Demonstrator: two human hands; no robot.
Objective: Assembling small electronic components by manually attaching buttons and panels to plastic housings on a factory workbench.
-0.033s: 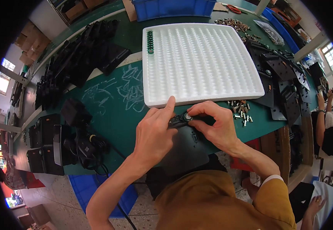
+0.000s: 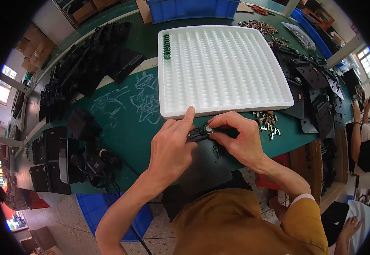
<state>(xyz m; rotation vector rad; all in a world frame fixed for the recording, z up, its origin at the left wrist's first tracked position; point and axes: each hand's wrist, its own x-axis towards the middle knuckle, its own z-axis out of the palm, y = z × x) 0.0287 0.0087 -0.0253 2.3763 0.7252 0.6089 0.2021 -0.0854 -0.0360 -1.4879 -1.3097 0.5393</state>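
A flat black panel (image 2: 206, 163) extends over the green table's front edge toward my lap. Along its far end runs a black bar-shaped part (image 2: 197, 134), with a small round silver-and-black piece (image 2: 209, 129) at its right end. My left hand (image 2: 171, 146) grips the panel's far left end, its index finger stretched out to the front edge of a white foam tray (image 2: 219, 110). With thumb and index finger, my right hand (image 2: 241, 138) pinches the round piece. Several small green parts (image 2: 166, 46) stand in the tray's far left column.
Black panels (image 2: 317, 80) are piled at the right, black parts (image 2: 91, 59) at the back left. Small metal pieces (image 2: 268, 123) lie beside the tray. A black adapter and cables (image 2: 92, 144) sit at the left. Behind the tray is a blue bin (image 2: 193, 12). Another person's hand (image 2: 350, 227) shows at lower right.
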